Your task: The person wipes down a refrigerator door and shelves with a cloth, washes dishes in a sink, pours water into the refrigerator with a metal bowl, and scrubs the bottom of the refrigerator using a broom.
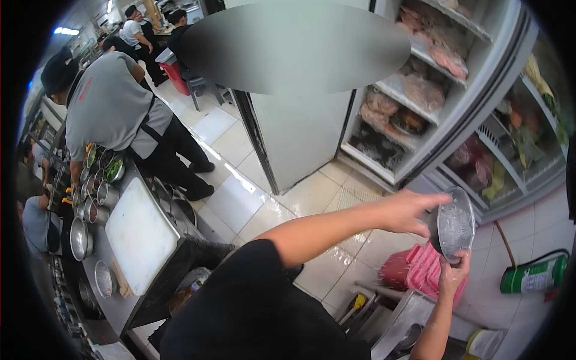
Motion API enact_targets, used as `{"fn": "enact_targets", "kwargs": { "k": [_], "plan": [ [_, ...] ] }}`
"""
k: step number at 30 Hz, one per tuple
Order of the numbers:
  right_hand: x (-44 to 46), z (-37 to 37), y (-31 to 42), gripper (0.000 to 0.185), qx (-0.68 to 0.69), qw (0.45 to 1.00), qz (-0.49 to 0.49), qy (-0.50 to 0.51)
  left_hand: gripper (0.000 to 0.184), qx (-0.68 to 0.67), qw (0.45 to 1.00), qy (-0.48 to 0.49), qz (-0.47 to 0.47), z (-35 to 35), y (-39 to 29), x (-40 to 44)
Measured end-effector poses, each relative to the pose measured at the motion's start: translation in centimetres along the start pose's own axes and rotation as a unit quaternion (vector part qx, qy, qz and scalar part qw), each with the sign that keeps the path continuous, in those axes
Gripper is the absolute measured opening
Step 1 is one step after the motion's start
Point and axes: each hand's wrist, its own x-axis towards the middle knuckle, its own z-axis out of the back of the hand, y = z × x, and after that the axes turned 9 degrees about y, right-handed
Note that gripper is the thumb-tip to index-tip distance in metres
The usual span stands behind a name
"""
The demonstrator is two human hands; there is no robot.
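A round metal bowl (457, 223) is tipped on its side at the right, its inside wet and shiny. My left hand (414, 213) reaches across to its upper left edge, with the fingers at the rim and the thumb apart along the outer side. Lower down, my right hand (454, 273) grips the bottom edge, its thumb over the rim. Below the bowl is a red bucket (395, 271) with a pink ribbed basket-like piece (423, 270). Whitish specks, like droplets, show by the bucket.
A metal sink (414, 306) lies below my arms. An open fridge (390, 171) with bagged meat stands ahead. On the left, a counter holds a white cutting board (144, 231) and several metal bowls; a co-worker (114, 108) bends over it. A green extinguisher (534, 273) is at right.
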Motion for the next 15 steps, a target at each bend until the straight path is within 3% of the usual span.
{"fn": "enact_targets", "kwargs": {
  "k": [1, 2, 3, 4, 5, 6, 7, 9, 12, 15],
  "plan": [
    [2.0, -2.0, 1.2, 0.038, -0.004, 1.0, 0.005, -0.004, 0.072, 0.004, 0.998, -0.03, 0.049, 3.3, -0.3, -3.1],
    [4.0, -3.7, 2.9, 0.037, -0.018, 0.999, 0.035, 0.012, 0.066, 0.053, 0.987, -0.081, 0.125, 6.6, -0.3, -6.3],
    [6.1, -5.5, 4.8, 0.036, -0.032, 0.997, 0.065, 0.023, 0.058, 0.124, 0.969, -0.166, 0.136, 9.9, 1.1, -9.9],
    [8.3, -6.7, 6.3, 0.035, -0.046, 0.994, 0.092, 0.03, 0.052, 0.154, 0.925, -0.325, 0.123, 12.5, 1.7, -13.2],
    [10.5, -7.6, 7.3, 0.034, -0.054, 0.992, 0.106, 0.043, 0.051, 0.205, 0.846, -0.454, 0.189, 15.5, 3.1, -16.2],
    [12.6, -8.5, 8.2, 0.034, -0.062, 0.99, 0.117, 0.055, 0.057, 0.248, 0.796, -0.531, 0.149, 19.1, 3.5, -18.4],
    [14.6, -9.3, 9.3, 0.035, -0.07, 0.987, 0.125, 0.07, 0.079, 0.283, 0.765, -0.553, 0.172, 22.4, 3.1, -20.0],
    [18.8, -11.3, 13.0, 0.038, -0.071, 0.987, 0.122, 0.079, 0.091, 0.418, 0.684, -0.567, 0.19, 28.2, 4.1, -21.9],
    [24.9, -13.8, 19.8, 0.044, -0.106, 0.982, 0.132, 0.083, 0.097, 0.364, 0.729, -0.552, 0.174, 33.3, 5.1, -21.6],
    [31.0, -15.6, 25.8, 0.053, -0.104, 0.982, 0.114, 0.11, 0.097, 0.267, 0.741, -0.569, 0.236, 34.6, 3.4, -20.8]
  ]
}}
